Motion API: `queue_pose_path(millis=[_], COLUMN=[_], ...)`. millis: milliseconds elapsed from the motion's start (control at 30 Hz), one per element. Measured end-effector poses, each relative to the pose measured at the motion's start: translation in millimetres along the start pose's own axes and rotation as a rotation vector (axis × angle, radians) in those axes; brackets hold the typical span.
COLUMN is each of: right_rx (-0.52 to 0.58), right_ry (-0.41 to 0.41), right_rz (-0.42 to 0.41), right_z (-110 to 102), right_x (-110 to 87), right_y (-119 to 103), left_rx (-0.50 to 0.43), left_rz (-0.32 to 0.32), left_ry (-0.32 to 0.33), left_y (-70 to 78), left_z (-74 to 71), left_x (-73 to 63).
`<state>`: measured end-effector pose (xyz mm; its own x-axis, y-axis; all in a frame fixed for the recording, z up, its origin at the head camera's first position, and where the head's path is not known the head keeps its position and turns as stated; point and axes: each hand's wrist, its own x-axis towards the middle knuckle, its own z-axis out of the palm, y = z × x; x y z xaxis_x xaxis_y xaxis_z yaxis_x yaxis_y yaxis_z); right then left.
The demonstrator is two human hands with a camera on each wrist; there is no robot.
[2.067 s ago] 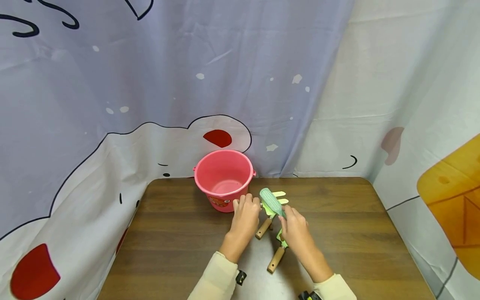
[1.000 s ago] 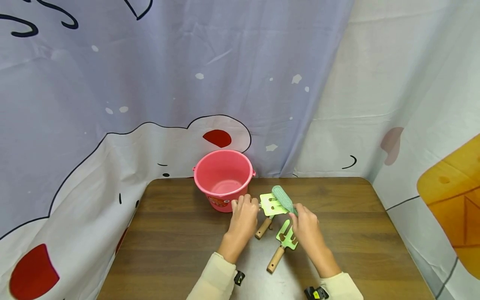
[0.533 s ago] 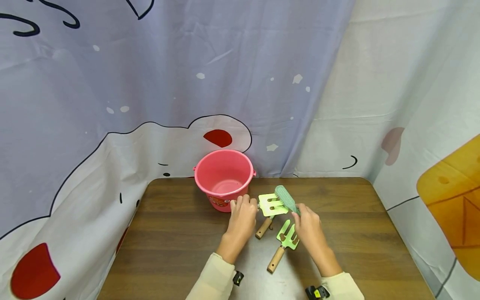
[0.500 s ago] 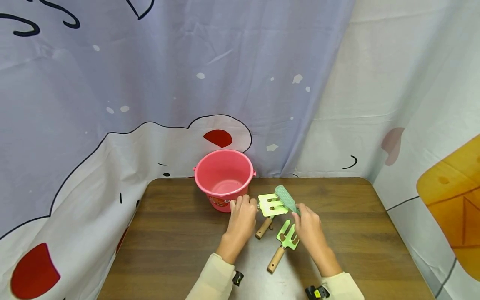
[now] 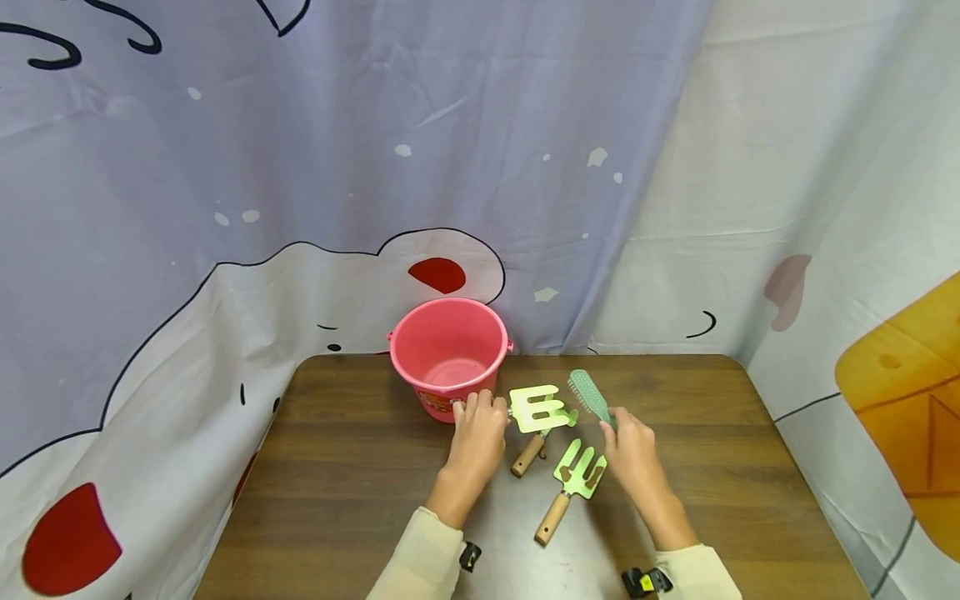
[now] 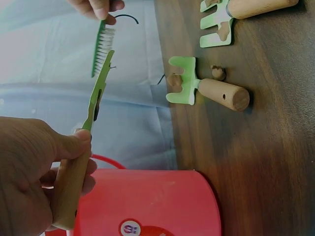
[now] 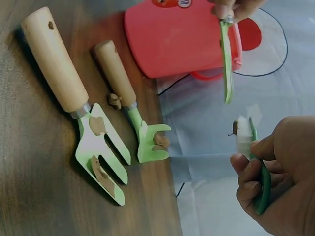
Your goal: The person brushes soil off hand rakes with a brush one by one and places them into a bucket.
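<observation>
My left hand (image 5: 477,437) grips the wooden handle of a light-green garden fork (image 5: 521,409), raised in front of the bucket with its tines toward the right. In the left wrist view, a dark patch shows on that fork's face. My right hand (image 5: 636,450) holds a green brush (image 5: 591,395) by its handle, just right of the tines, bristles facing left. A brown bit (image 7: 235,128) clings to the white bristles in the right wrist view. Below the hands lies a second garden fork (image 7: 101,142), smeared with brown dirt on its tines.
A pink bucket (image 5: 450,388) stands at the back of the wooden table (image 5: 337,475), close behind my left hand. A small hand rake (image 5: 529,455) lies beneath the raised fork, with brown lumps (image 6: 218,73) by it. A patterned curtain (image 5: 480,167) hangs behind.
The brush has moved right, off the held fork's tines it overlapped before. My left hand has shifted slightly left with its fork, uncovering more of the small rake.
</observation>
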<state>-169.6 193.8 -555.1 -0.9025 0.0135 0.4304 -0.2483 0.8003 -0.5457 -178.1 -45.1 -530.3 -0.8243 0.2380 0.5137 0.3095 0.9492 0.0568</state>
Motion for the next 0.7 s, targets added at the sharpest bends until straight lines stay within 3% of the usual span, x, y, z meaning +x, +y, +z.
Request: queue_pose_path(millis=[433,700], right_rx=[0.124,0.135], right_ry=[-0.189,-0.166], right_rz=[0.12,0.082], right_z=[-15.9,-7.2], right_x=[-1.1,-7.7], right_y=[-11.7,-30.7], left_rx=[-0.009,-0.004], left_rz=[0.009,0.015], left_ry=[0.004,-0.021], left_y=[5.6,11.3], left_z=[2.6,3.6], left_x=[2.2,6.0])
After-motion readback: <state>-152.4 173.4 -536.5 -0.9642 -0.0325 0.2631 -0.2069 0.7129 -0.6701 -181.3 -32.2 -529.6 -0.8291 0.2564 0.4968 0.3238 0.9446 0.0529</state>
